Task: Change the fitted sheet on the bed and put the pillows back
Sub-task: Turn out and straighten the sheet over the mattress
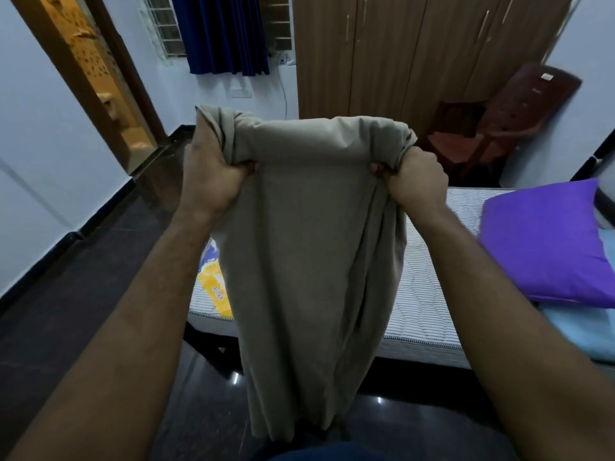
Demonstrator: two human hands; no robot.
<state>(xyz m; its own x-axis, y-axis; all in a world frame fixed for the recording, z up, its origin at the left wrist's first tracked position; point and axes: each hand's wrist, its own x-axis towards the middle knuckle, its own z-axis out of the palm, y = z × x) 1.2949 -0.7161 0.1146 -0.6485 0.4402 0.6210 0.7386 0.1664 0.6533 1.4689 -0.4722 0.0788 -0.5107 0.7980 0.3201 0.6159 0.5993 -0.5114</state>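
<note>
A grey-beige fitted sheet [309, 247] hangs bunched in front of me, held up at chest height. My left hand [213, 174] grips its top left corner and my right hand [416, 181] grips its top right corner, both fists closed round gathered cloth. The sheet drapes down to about knee level over the bed's near edge. Behind it lies the bare striped mattress [422, 294] with a yellow label [216, 287]. A purple pillow [545, 244] rests on the mattress at the right, above a light blue cloth [585, 331].
Dark glossy floor [100, 294] stretches to the left and under me. A wooden wardrobe [399, 54] stands at the back, with a brown plastic chair [499, 128] beside it. A blue curtain [226, 34] hangs at the window. An open doorway [100, 78] is at the left.
</note>
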